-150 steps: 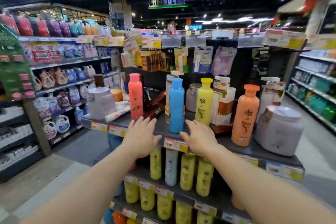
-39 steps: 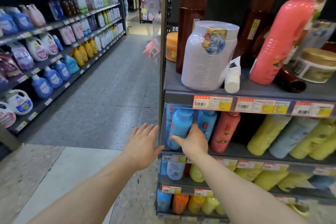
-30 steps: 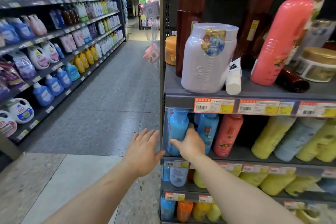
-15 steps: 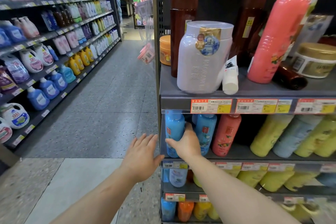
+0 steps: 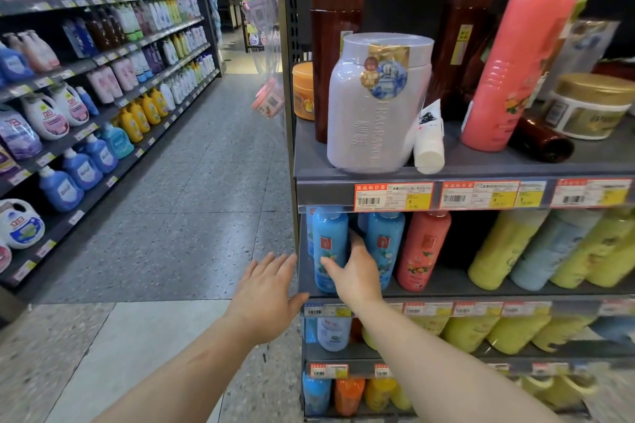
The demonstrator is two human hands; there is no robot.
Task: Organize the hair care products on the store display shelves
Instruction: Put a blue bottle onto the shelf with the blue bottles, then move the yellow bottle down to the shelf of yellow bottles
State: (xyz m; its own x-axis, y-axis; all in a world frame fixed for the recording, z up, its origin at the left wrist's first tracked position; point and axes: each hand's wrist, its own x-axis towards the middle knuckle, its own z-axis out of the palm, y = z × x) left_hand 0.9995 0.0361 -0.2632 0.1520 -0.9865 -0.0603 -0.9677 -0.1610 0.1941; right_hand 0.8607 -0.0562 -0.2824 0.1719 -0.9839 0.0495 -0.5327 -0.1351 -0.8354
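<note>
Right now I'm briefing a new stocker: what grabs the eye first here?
The big pale lilac jar at the top shelf's front edge, with a tall pink bottle to its right. Below, the right hand reaches between two blue bottles; the left hand hovers open beside the shelf.

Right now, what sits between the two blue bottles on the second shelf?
In the head view, the right hand reaches between the left blue bottle and right blue bottle, thumb across the left one.

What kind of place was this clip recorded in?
A supermarket aisle, most likely the toiletries section: price tags line the shelf edge, shampoo bottles fill the rows, and detergent jugs stock the opposite racks.
</note>
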